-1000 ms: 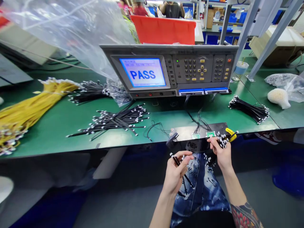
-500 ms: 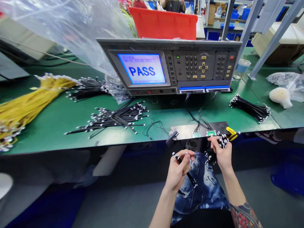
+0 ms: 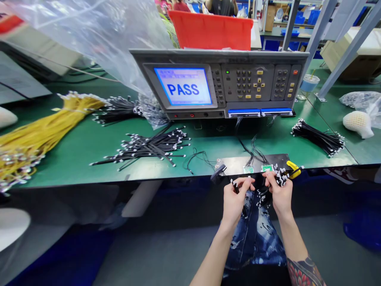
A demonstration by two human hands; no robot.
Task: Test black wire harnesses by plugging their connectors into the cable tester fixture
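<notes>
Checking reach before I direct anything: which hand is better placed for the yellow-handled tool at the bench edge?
Right, probably: the right hand sits closest to the yellow-handled tool, though it grips black white-tipped wires; the left hand is farther away, also holding wires.

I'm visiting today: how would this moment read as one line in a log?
left hand: holding black wires | right hand: holding white connectors | tester screen: PASS

The left hand has moved right from its earlier spot at lower center and now sits just beside the right hand, above the jeans. The black cable in its fingers has moved with it. The tester sits slightly farther right in the frame.
</notes>
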